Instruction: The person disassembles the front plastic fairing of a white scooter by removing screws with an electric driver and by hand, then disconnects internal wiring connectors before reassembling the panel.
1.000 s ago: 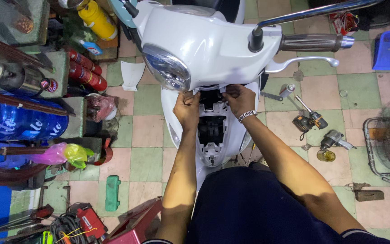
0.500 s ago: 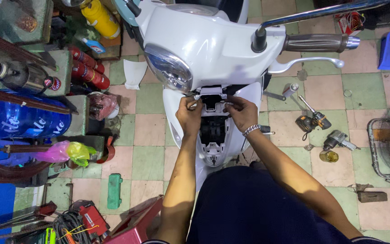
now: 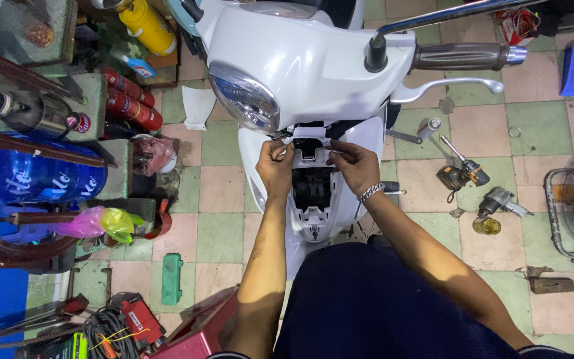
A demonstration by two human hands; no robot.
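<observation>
Flanking the scooter's open front panel (image 3: 313, 189): left hand (image 3: 275, 169), right hand (image 3: 355, 166).

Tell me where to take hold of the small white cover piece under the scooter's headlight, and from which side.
Take the white cover piece by its two side edges, one from each side, coming from the front. It sits across the open front panel below the headlight, and the left hand and right hand already flank it there. That reads as the surest hold.

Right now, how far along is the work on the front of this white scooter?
Done: the front opening of the white scooter is uncovered, showing dark parts inside. In hand: the left hand and right hand grip a small white piece under the headlight. Left: the opening remains uncovered; power tools lie on the floor.
</observation>
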